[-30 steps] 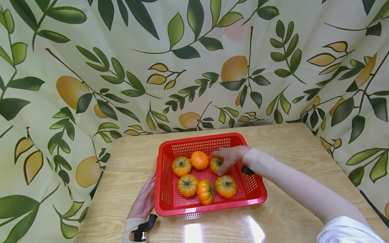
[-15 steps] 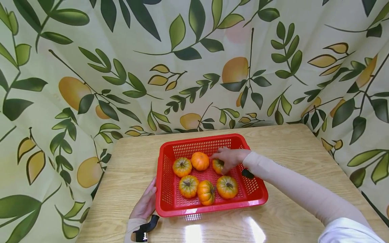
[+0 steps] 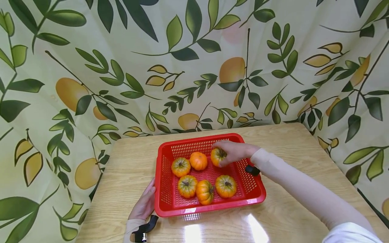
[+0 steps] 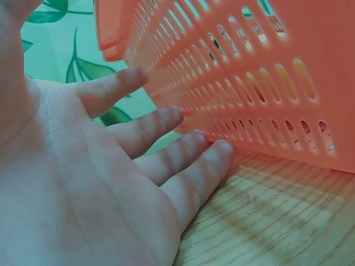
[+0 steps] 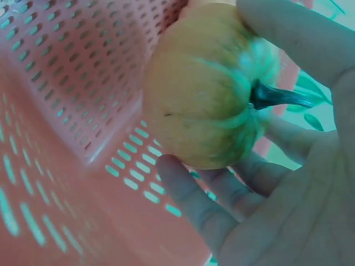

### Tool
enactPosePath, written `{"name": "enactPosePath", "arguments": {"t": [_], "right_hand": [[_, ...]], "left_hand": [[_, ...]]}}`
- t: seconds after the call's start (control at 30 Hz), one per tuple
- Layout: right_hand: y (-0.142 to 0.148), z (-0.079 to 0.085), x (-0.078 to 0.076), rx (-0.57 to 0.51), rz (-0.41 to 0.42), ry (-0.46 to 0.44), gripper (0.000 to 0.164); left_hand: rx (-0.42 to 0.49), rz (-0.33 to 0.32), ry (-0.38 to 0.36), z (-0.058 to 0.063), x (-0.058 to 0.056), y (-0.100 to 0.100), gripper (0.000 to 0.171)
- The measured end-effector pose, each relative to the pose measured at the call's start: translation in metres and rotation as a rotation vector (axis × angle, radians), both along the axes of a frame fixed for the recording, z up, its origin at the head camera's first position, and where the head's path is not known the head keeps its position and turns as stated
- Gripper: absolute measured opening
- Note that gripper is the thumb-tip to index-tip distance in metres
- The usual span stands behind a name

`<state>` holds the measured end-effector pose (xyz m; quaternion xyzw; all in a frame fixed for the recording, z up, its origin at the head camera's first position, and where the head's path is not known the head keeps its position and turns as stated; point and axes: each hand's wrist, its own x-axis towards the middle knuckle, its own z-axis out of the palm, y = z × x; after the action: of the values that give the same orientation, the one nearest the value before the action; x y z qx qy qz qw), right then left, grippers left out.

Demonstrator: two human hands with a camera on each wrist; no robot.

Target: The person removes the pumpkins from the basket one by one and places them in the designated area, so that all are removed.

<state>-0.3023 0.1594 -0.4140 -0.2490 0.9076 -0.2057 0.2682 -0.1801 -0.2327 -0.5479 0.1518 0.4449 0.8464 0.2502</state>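
Observation:
My right hand (image 3: 233, 152) reaches over the right wall of a red plastic basket (image 3: 209, 208) and grips a small orange-and-green pumpkin (image 3: 217, 157). In the right wrist view the thumb lies on one side of this pumpkin (image 5: 199, 100) and the fingers on the other, its dark stem towards the palm. Several more small pumpkins lie in the basket: a plain orange one (image 3: 198, 161) at the back, striped ones (image 3: 181, 167) around it, and one tipped on its side (image 3: 205, 192) at the front. My left hand (image 3: 144, 204) has its extended fingers at the basket's left wall (image 4: 222, 83).
The basket stands on a light wooden table (image 3: 130, 158). A curtain (image 3: 194, 84) printed with leaves and fruit hangs behind the table and along its sides. Bright light reflections (image 3: 193, 233) show on the wood near the front.
My right hand has closed around the back-right pumpkin and raised it slightly from where it sat. The left hand stays beside the basket, and the other pumpkins keep their places.

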Motion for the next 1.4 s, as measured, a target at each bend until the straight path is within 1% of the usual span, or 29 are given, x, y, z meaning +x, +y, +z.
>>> {"name": "enactPosePath", "arguments": {"t": [0.13,0.33,0.4,0.43,0.5,0.6,0.63,0.7,0.8,0.87,0.93,1.03,1.1,1.17,1.27,1.4], "right_hand": [[0.007,0.002,0.001,-0.077,-0.023,0.051,0.076],[0.015,0.001,0.005,-0.171,-0.061,0.142,0.074],[0.019,0.002,0.006,-0.206,-0.085,0.151,0.075],[0.021,0.002,0.005,-0.226,-0.093,0.155,0.075],[0.025,0.002,0.005,-0.254,-0.110,0.158,0.075],[0.031,0.006,0.006,-0.281,-0.134,0.149,0.075],[0.032,0.007,0.007,-0.288,-0.138,0.146,0.074],[0.035,0.009,0.008,-0.289,-0.147,0.146,0.074],[0.040,0.011,0.008,-0.296,-0.153,0.149,0.073],[0.043,0.011,0.007,-0.298,-0.156,0.165,0.074],[0.047,0.012,0.006,-0.303,-0.157,0.187,0.075],[0.053,0.013,0.005,-0.317,-0.161,0.222,0.075],[0.057,0.014,0.004,-0.324,-0.171,0.234,0.073],[0.062,0.016,0.004,-0.331,-0.186,0.237,0.073],[0.069,0.018,0.003,-0.330,-0.209,0.239,0.072],[0.077,0.021,0.003,-0.338,-0.220,0.245,0.072]], "left_hand": [[0.003,0.001,0.001,0.001,0.000,0.000,0.043],[-0.042,0.030,-0.032,0.002,0.000,0.000,0.040],[-0.052,0.037,-0.039,0.002,0.000,0.000,0.040],[-0.046,0.040,-0.037,0.002,0.000,0.000,0.045],[-0.040,0.066,-0.030,0.004,-0.001,0.001,0.060],[-0.010,0.118,-0.011,0.007,-0.001,0.002,0.081],[-0.001,0.134,-0.001,0.009,-0.001,0.002,0.084],[-0.008,0.158,0.006,0.012,0.000,0.003,0.080],[-0.068,0.179,0.027,0.016,0.003,0.004,0.068],[-0.135,0.195,0.068,0.019,0.005,0.005,0.061],[-0.213,0.224,0.114,0.021,0.006,0.008,0.058],[-0.309,0.271,0.157,0.024,0.007,0.012,0.058],[-0.348,0.301,0.150,0.025,0.007,0.016,0.058],[-0.368,0.318,0.132,0.026,0.007,0.019,0.060],[-0.389,0.318,0.101,0.027,0.009,0.023,0.066],[-0.419,0.305,0.092,0.031,0.013,0.026,0.076]]}}
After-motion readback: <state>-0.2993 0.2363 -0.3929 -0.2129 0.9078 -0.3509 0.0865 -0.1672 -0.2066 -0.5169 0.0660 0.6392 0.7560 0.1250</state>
